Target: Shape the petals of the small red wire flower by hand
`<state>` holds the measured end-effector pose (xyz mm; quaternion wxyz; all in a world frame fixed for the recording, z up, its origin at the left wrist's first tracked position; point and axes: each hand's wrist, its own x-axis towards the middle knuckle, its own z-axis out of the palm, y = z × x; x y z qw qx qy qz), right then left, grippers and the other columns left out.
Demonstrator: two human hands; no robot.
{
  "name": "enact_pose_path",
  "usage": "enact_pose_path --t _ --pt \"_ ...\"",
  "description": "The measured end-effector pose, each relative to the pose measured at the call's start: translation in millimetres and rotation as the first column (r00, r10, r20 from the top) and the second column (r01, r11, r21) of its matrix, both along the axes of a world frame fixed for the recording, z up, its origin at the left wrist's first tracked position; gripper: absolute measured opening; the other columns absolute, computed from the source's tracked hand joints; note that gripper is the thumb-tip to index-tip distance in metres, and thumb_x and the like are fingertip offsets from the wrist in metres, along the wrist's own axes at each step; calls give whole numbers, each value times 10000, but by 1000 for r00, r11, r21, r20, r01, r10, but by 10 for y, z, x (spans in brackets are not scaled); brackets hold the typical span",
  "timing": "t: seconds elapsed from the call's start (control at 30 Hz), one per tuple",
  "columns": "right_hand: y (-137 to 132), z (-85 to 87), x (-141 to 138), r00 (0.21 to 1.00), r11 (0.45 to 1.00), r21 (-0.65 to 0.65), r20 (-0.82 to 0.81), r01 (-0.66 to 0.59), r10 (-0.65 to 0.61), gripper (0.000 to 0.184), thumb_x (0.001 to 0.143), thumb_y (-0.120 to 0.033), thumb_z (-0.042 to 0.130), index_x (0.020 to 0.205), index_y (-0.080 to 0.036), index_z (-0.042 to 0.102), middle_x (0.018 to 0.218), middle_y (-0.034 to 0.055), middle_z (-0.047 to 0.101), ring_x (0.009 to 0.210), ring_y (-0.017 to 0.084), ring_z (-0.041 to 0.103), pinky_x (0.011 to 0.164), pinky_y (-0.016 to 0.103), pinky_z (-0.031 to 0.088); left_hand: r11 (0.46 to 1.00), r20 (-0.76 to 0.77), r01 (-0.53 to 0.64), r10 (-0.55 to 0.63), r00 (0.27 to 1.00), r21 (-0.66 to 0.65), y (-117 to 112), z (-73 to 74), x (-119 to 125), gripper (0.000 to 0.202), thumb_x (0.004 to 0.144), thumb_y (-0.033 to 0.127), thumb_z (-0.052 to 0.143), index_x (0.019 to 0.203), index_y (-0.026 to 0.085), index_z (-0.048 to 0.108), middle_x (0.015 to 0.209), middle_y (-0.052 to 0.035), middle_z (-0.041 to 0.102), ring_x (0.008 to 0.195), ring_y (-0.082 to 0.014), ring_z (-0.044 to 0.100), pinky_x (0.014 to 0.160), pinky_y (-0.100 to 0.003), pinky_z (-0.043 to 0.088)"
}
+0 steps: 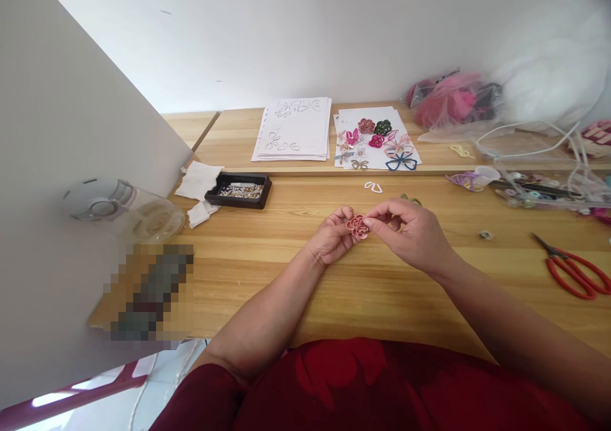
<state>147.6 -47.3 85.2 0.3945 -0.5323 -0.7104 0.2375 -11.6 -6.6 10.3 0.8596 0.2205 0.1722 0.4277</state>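
Observation:
A pink looped-cord flower [356, 226] is held just above the table between both hands. My left hand [333, 237] grips it from the left side, fingers curled beneath and behind. From the right, my right hand [410, 230] pinches the flower's edge between thumb and forefinger. Just behind the right hand lies a small olive-green cord piece [411, 199], partly hidden by the fingers. White cord loops [373, 187] rest on the table beyond the flower.
Finished cord flowers and butterflies lie on paper [344, 122] at the back, beside a sketch stack [293, 128]. A black bead tray [238, 191] and clear jug [143, 211] stand left. Red-handled scissors [570, 268], a small spool [485, 234] and a plastic cup [485, 176] are right.

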Motion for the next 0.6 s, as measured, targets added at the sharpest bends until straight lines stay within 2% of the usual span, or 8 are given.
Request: enact_pose_path --t 0.23,0.43,0.6 --pt "35 -26 5 992 988 -156 -126 -10 -9 172 861 -355 681 847 -187 713 763 12 667 604 133 542 532 255 399 999 46 -22 21 999 25 -5 -10 10 382 622 102 881 789 164 543 691 35 609 622 -82 608 614 -175 494" --pt "4 -64 -5 995 995 -101 -98 22 -32 139 865 -314 670 828 -185 706 759 11 663 604 124 536 541 250 394 998 47 -58 57 997 3 -5 27 11 378 615 56 863 763 163 532 694 38 610 609 -71 606 598 -156 489" --pt "33 -83 -6 961 985 -162 -277 -52 5 197 881 -367 675 927 -177 698 843 43 685 700 153 596 608 263 453 997 24 -73 74 997 -31 2 41 3 338 667 54 824 833 172 555 746 23 649 641 -89 639 597 -170 511"
